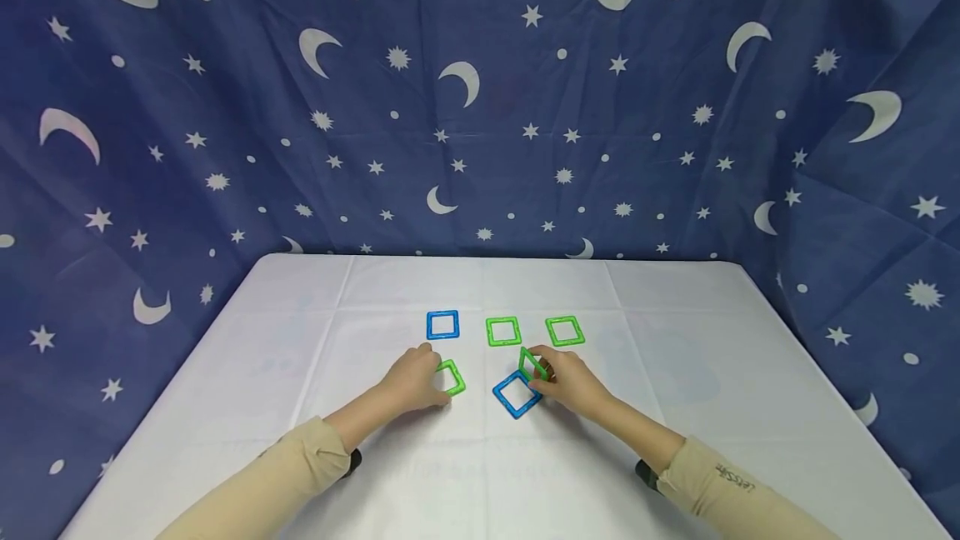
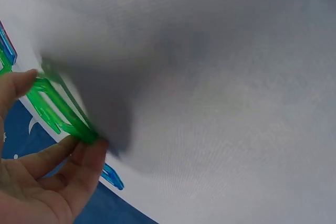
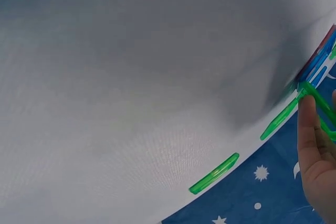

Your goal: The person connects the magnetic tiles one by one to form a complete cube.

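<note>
My left hand pinches a green square magnetic tile frame between thumb and fingers. The left wrist view shows that green tile tilted just over the cloth, with a shadow beside it. Opposite, my right hand holds a second green square tile on a slant. This tile's lower edge is at the upper right side of a blue square tile, which lies flat, turned cornerwise. Whether the two edges touch is hard to tell. Fingers hide part of both held tiles.
Behind the hands, a blue square tile and two green ones, a middle tile and a right-hand tile, lie flat in a row. A white cloth covers the table. Blue star-and-moon fabric hangs at the back and sides.
</note>
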A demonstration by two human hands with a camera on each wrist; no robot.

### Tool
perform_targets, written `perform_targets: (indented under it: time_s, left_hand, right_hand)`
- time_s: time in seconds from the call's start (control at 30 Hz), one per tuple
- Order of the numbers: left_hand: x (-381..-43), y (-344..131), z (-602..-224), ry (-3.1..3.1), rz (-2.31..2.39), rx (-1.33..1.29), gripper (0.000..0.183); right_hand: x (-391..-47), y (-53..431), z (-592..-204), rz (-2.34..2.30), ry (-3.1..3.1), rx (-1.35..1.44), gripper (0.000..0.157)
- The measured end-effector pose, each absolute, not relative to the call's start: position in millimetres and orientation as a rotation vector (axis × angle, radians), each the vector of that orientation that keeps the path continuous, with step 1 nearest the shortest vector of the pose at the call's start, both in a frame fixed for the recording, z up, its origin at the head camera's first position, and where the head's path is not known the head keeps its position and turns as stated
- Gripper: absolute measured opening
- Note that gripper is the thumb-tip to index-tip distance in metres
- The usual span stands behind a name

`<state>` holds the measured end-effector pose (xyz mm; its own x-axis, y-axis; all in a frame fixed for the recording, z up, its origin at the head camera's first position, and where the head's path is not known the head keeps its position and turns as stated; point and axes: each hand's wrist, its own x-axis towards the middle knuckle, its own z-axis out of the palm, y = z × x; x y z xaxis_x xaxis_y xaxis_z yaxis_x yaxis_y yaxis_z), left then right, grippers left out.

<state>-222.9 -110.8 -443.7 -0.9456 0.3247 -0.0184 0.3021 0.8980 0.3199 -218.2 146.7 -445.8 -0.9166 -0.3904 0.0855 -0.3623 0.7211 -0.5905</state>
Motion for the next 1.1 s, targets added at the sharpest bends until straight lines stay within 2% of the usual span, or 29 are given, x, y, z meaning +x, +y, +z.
perform_targets:
  time_s: [0.13, 0.3, 0.73, 1.1]
  left_hand:
    - [-224.7, -110.7, -441.3, 2.943, 0.578, 0.442, 0.033]
    - [-225.5, -110.9, -439.4, 2.926, 0.618, 0.436, 0.033]
    - [-221.7, -108.8, -439.2, 2.853, 0.678, 0.524, 0.066]
    - [-227.0, -102.9, -439.8, 2.628, 1.099, 0.536, 0.067]
  right_hand:
    - [-219.2, 146.0, -444.9, -0.993, 2.88, -0.657, 0.042]
    - [-220.0, 144.8, -443.8, -1.015, 2.899, -0.649, 0.038]
    - [-215.1, 143.5, -444.5, -1.046, 2.957, -0.557, 0.027]
    - [-214.8, 143.3, -443.0, -1.034, 2.989, -0.564, 0.023]
